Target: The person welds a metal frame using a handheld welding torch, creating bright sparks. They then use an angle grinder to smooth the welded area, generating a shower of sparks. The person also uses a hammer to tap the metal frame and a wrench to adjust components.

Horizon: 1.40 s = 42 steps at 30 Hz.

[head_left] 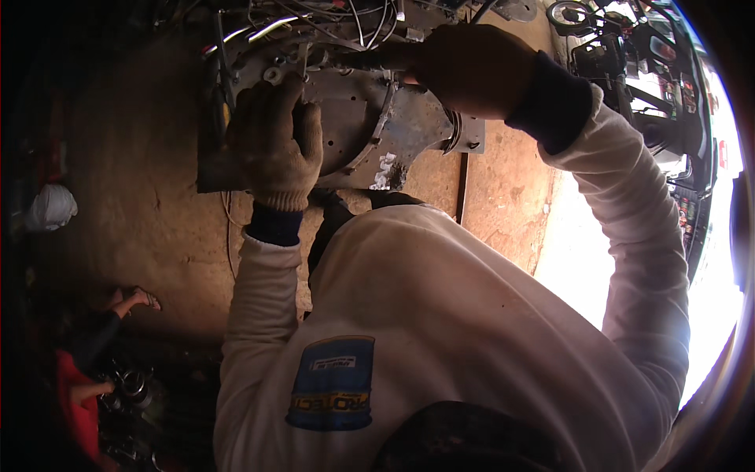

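A worn grey metal plate (346, 110) with holes and a curved raised edge lies in front of me. My left hand (275, 141), in a knit glove, is over its left part, fingers curled at a thin upright metal piece (303, 59). A pale ring-shaped part (273, 75) sits by the fingertips. My right hand (476, 71) is closed around a dark bar-shaped tool (377, 57), which points left toward the thin piece. Shadow hides the tool's exact kind and its far end. A tool with a yellow handle (226, 114) stands left of my left hand.
Cables (370, 23) and metal rods tangle along the far edge. A motorcycle (629, 63) stands at the far right, beside bright daylight. At the lower left is another person's foot (145, 299), near a red garment (75, 393). A white bundle (53, 208) is at the left.
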Tool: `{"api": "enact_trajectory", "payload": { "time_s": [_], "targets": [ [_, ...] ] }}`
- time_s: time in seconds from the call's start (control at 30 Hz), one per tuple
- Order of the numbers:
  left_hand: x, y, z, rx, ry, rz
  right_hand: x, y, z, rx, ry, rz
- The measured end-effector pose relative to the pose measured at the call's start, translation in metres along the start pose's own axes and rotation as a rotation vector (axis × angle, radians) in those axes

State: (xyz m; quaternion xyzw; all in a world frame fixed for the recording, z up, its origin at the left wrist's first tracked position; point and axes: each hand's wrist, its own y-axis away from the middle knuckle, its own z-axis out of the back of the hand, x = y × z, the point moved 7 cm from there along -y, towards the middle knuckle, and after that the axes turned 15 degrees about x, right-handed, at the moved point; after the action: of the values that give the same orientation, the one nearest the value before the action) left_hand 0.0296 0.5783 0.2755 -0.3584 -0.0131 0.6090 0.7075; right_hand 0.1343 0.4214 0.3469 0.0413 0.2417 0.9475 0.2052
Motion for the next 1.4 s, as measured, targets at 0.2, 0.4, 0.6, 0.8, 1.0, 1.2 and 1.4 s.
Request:
{"api": "enact_trajectory", "payload": {
  "time_s": [0.2,0.4,0.6,0.8,1.0,1.2,1.4],
  "targets": [
    [0.0,-0.001,-0.001,-0.02,0.026,0.001,-0.015,0.012,-0.043,0.156,-0.049,-0.071],
    [-0.002,-0.002,0.001,-0.035,0.032,-0.012,-0.021,0.037,-0.033,0.066,-0.405,-0.063],
    [-0.005,-0.001,0.009,0.015,-0.022,-0.019,0.013,0.032,-0.099,0.041,-1.018,-0.061],
    [-0.028,0.029,0.023,0.07,-0.069,0.045,0.068,0.003,-0.153,-0.024,-1.565,-0.171],
    [-0.059,0.048,0.014,0.422,0.239,0.104,0.091,-0.014,-0.159,-0.14,-1.67,-0.25],
    [-0.046,0.072,-0.003,0.721,0.428,0.42,0.111,-0.001,-0.146,-0.12,-1.396,0.216],
    [-0.042,0.103,-0.024,0.86,0.753,0.587,0.13,0.016,-0.156,0.009,-1.534,0.277]
  ]
}}
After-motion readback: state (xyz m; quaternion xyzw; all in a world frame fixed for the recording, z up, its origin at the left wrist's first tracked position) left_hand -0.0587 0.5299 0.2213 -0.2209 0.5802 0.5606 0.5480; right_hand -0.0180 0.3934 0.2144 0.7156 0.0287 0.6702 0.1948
